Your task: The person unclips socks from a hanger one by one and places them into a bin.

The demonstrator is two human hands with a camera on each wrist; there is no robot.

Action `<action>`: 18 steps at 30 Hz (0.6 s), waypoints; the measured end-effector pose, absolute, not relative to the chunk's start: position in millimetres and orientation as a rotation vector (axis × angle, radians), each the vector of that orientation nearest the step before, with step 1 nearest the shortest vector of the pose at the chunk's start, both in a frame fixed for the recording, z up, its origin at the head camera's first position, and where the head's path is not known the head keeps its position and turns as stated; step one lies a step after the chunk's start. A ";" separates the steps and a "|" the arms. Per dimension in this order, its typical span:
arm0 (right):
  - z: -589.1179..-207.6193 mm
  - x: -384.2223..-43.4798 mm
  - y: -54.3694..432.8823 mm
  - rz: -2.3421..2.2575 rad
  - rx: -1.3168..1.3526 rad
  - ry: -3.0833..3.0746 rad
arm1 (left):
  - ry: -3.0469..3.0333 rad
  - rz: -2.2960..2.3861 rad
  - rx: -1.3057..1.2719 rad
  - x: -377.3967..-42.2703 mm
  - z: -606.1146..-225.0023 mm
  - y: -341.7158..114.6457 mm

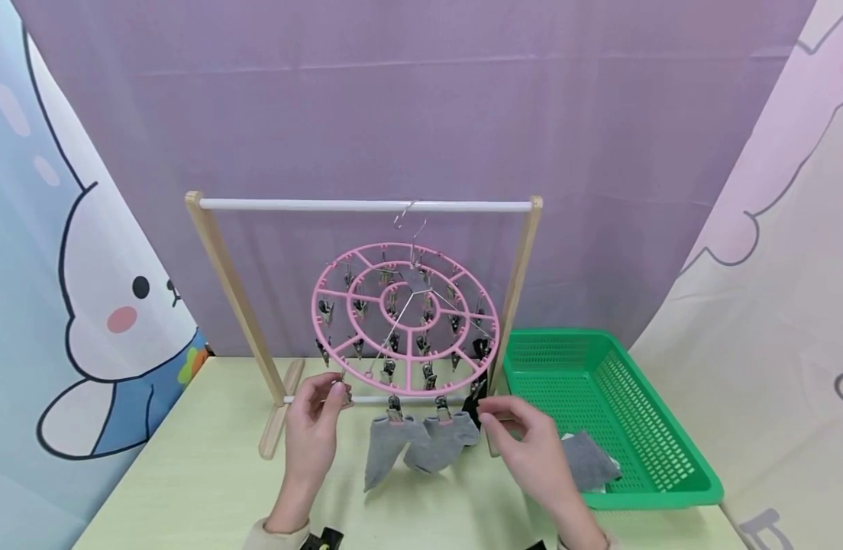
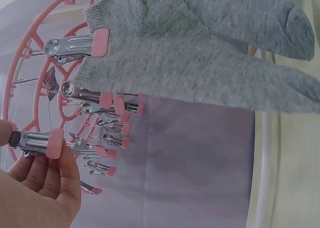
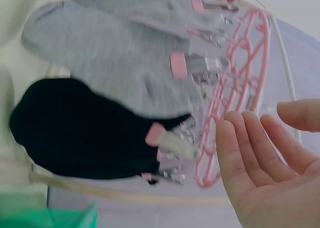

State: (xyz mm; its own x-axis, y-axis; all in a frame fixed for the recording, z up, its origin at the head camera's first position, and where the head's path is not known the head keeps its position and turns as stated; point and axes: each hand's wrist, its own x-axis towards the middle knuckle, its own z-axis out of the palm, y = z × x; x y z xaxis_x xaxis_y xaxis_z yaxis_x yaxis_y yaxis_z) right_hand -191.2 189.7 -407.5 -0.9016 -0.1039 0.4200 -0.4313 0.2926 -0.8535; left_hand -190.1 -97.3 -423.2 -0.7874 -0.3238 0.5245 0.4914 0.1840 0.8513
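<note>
A round pink clip hanger hangs by a metal hook from a rack's white bar. My left hand pinches a metal clip with pink tips at the hanger's near left edge; nothing shows in that clip. Two grey socks hang from neighbouring clips at the front. A black sock hangs at the right side, partly hidden in the head view by my right hand. In the right wrist view that hand has loosely bent fingers, holds nothing and is apart from the hanger.
The rack's wooden posts stand on either side of the hanger, with a low white crossbar behind the socks. A green basket sits at the right with a grey cloth item inside. The pale table lies below, a purple curtain behind.
</note>
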 end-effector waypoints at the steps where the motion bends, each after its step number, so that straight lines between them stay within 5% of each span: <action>1: -408.4 -191.2 186.5 1.666 0.500 -2.273 | -1.840 -1.668 -0.156 -190.2 -423.2 -97.1; 18: -436.3 -200.5 145.2 1.836 0.655 -2.332 | -1.875 -1.663 -0.160 -189.2 -425.3 -98.9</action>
